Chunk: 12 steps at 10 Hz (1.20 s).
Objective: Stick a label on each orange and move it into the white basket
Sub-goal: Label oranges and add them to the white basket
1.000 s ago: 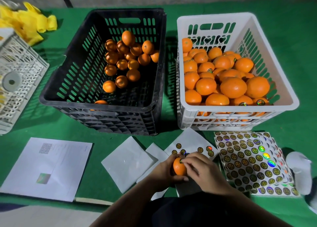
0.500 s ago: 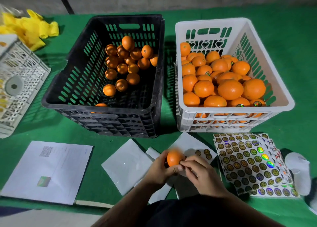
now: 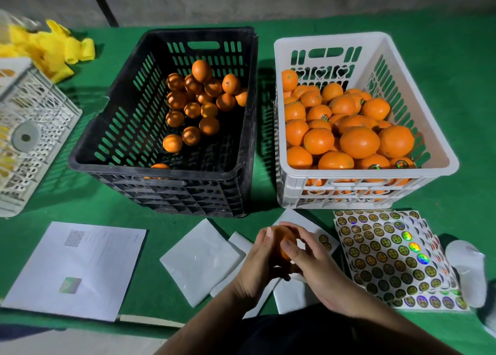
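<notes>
My left hand (image 3: 261, 263) and my right hand (image 3: 311, 263) together hold one orange (image 3: 285, 243) just above the green table, in front of the two crates. Fingers of both hands curl round it and hide most of it. The black crate (image 3: 112, 129) holds several loose oranges (image 3: 200, 105) at its back. The white basket (image 3: 442, 156) on the right is nearly full of oranges (image 3: 359, 142), some showing shiny round labels. A sheet of holographic labels (image 3: 389, 255) lies right of my hands.
Blank white backing sheets (image 3: 201, 258) lie under and left of my hands. A printed paper (image 3: 77, 269) sits at the near left. A tilted white crate (image 3: 29, 137) and yellow netting (image 3: 53, 48) occupy the far left. A white object (image 3: 467, 269) lies at the right edge.
Both hands have lifted the orange slightly and turned it; my right fingers now wrap over its top where before they pinched at its side.
</notes>
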Each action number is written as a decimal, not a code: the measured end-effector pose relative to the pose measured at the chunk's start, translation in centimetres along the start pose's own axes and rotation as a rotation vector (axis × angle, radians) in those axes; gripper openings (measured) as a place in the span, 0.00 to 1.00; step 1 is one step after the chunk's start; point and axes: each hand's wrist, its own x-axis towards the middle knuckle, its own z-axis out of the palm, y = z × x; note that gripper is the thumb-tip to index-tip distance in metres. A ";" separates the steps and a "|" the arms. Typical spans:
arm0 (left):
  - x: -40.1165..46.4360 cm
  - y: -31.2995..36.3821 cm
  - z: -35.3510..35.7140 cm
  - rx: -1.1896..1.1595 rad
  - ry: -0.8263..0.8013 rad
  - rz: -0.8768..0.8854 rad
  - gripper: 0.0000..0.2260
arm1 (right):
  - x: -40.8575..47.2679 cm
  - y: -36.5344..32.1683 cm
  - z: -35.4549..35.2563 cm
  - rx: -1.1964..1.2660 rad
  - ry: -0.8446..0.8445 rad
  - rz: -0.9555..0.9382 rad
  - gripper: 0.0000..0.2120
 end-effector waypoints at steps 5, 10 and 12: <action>-0.8 10.6 0.2 0.545 0.273 0.775 0.14 | 3.1 -12.5 -2.5 -0.161 0.390 -0.502 0.23; 3.5 20.3 -8.5 1.457 0.491 0.250 0.15 | 12.6 -16.7 -1.9 -1.243 0.491 -0.529 0.34; 6.2 23.7 -10.4 1.099 0.317 -0.104 0.17 | 13.4 -14.8 -0.6 -1.505 0.459 -0.561 0.34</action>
